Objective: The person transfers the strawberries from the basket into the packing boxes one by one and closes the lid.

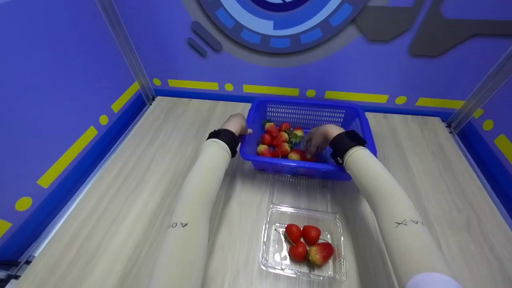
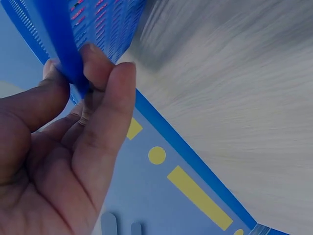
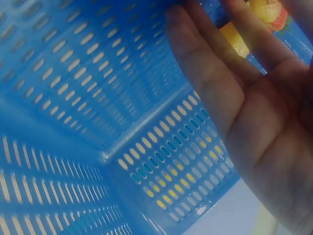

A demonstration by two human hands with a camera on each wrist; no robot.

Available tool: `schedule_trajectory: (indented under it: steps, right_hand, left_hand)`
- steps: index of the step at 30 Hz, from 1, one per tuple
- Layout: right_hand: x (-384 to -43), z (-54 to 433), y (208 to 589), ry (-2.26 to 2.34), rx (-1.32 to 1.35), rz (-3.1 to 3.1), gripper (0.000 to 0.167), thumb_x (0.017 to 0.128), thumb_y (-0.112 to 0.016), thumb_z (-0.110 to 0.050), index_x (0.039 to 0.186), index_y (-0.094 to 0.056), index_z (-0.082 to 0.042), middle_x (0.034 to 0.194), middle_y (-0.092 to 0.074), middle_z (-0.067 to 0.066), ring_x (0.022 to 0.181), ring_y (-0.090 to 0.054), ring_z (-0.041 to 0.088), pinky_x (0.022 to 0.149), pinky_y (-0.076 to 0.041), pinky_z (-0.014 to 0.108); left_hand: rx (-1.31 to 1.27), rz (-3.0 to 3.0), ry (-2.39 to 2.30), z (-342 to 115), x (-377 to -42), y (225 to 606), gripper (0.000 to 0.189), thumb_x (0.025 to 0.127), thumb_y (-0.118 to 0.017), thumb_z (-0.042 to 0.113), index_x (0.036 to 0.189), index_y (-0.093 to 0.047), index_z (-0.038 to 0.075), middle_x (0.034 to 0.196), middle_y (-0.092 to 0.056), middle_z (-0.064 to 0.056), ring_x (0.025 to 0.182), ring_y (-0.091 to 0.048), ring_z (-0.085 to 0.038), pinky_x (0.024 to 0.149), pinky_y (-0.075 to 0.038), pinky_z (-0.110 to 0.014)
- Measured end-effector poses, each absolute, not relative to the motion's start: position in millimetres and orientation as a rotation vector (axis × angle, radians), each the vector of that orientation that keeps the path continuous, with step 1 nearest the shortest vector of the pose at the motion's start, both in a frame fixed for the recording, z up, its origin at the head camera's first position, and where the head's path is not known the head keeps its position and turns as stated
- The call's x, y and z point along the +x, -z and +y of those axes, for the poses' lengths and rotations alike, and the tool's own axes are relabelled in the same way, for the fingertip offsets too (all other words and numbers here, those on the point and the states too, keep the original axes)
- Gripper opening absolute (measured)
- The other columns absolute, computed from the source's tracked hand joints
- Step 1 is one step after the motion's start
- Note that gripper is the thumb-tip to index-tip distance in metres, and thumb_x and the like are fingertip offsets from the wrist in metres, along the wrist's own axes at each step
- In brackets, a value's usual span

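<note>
Blue basket (image 1: 304, 171): is standing in the upper half of the frame, just right of centre, on the pale wood-grain tabletop (image 1: 132, 192), and is holding a cluster of red fruits (image 1: 281, 139) gathered toward its left and front.
Left hand (image 1: 237, 124): is gripping the basket at its left side; in the left wrist view, thumb and fingers are pinching the rim between them.
Right hand (image 1: 320, 138): is resting inside the basket, over the front fruits; its fingers are pointing down, and whether they are pinching one I cannot tell.
Clear tray (image 1: 280, 214): is lying at lower centre-right of the frame, carrying one large strawberry (image 1: 322, 253) and three smaller round fruits (image 1: 298, 251), with thin stems showing.
Picking step: seems to be choosing a fruit from the basket for the tray, most fruits waiting in the basket.
Basket-to-tray move: is probably calling for a gentle pinch on one fruit, a lift clear of the front rim, and a soft placing beside the others.
</note>
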State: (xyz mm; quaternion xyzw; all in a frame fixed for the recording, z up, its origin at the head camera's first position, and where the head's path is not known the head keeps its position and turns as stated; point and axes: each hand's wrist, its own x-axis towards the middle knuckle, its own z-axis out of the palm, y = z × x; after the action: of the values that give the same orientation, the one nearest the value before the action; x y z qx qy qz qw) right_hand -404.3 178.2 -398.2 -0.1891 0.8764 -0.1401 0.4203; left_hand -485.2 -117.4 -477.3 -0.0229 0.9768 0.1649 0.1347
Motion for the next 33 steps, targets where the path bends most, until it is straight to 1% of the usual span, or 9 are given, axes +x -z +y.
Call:
schedule_trajectory:
  steps: [4,8,12,15,21,25,29,31,33]
  right_hand:
    - [-404.6,176.8,400.9,0.361,-0.493,2.189,0.03,0.092,-0.066,-0.003,0.121,-0.062,0.005,0.098,-0.059,0.001,0.083,-0.053,0.011,0.076,-0.05,0.021]
    - [-404.4,176.2,398.9,0.352,-0.518,2.189,0.024,0.091,-0.065,-0.001,0.114,-0.064,0.005,0.092,-0.058,-0.002,0.079,-0.052,0.009,0.07,-0.048,0.017]
    - [-402.7,178.3,396.8,0.315,-0.55,2.232,0.026,0.089,-0.066,-0.002,0.113,-0.067,0.004,0.096,-0.062,0.0,0.08,-0.055,0.009,0.07,-0.05,0.017]
    - [-401.2,180.9,394.6,0.332,-0.548,2.27,0.027,0.088,-0.067,-0.002,0.114,-0.068,0.004,0.099,-0.065,0.002,0.081,-0.057,0.009,0.073,-0.053,0.019]
    - [-396.3,187.6,379.4,0.328,-0.512,2.412,0.028,0.09,-0.069,-0.007,0.117,-0.07,0.001,0.109,-0.07,0.008,0.094,-0.063,0.016,0.094,-0.059,0.037]
    - [-392.4,191.9,363.5,0.315,-0.531,2.514,0.033,0.09,-0.068,-0.012,0.121,-0.071,-0.001,0.118,-0.073,0.017,0.104,-0.066,0.024,0.103,-0.055,0.051]
    - [-388.0,197.7,347.8,0.423,-0.592,2.582,0.036,0.088,-0.069,-0.011,0.122,-0.072,0.0,0.12,-0.073,0.021,0.105,-0.067,0.027,0.098,-0.056,0.045]
    - [-384.2,200.3,339.4,0.482,-0.634,2.61,0.036,0.088,-0.069,-0.01,0.122,-0.071,0.002,0.119,-0.073,0.022,0.103,-0.067,0.027,0.09,-0.056,0.037]
    - [-379.1,201.8,331.2,0.525,-0.678,2.63,0.035,0.088,-0.07,-0.009,0.122,-0.071,0.003,0.118,-0.073,0.023,0.102,-0.068,0.027,0.084,-0.054,0.029]
  left_hand:
    - [-0.037,2.805,-0.435,-121.3,-499.9,489.3,0.052,0.088,-0.079,0.043,0.118,-0.071,0.002,0.113,-0.075,-0.012,0.104,-0.071,-0.022,0.095,-0.057,-0.027]
    - [-0.054,2.808,-0.526,-114.5,-462.6,455.5,0.048,0.089,-0.08,0.037,0.115,-0.071,-0.002,0.111,-0.076,-0.016,0.099,-0.074,-0.024,0.089,-0.06,-0.028]
    - [-0.097,2.778,-0.732,-103.4,-396.7,401.9,0.033,0.095,-0.074,0.022,0.108,-0.071,-0.008,0.085,-0.074,-0.018,0.063,-0.07,-0.022,0.063,-0.06,-0.028]
    - [-0.124,2.729,-0.841,-100.3,-366.1,378.9,0.029,0.099,-0.066,0.015,0.11,-0.07,-0.011,0.075,-0.07,-0.014,0.048,-0.059,-0.014,0.049,-0.054,-0.023]
    - [-0.114,2.67,-0.931,-102.8,-352.7,371.8,0.032,0.098,-0.056,0.01,0.121,-0.064,-0.012,0.112,-0.074,-0.024,0.057,-0.061,-0.016,0.044,-0.05,-0.019]
    - [-0.138,2.666,-0.932,-107.4,-354.1,371.5,0.028,0.099,-0.055,0.012,0.114,-0.065,-0.008,0.105,-0.072,-0.017,0.062,-0.059,-0.016,0.054,-0.054,-0.022]
    - [-0.017,2.757,-0.895,-115.0,-368.2,377.3,0.028,0.097,-0.058,0.024,0.078,-0.06,0.004,0.072,-0.056,-0.004,0.059,-0.049,-0.015,0.056,-0.045,-0.025]
    - [0.06,2.798,-0.892,-116.8,-369.5,371.2,0.031,0.098,-0.059,0.028,0.083,-0.065,0.001,0.08,-0.066,-0.008,0.073,-0.062,-0.02,0.069,-0.053,-0.029]
    - [0.119,2.821,-0.926,-116.9,-367.6,362.6,0.037,0.099,-0.058,0.031,0.103,-0.072,-0.003,0.105,-0.074,-0.015,0.101,-0.07,-0.027,0.089,-0.058,-0.033]
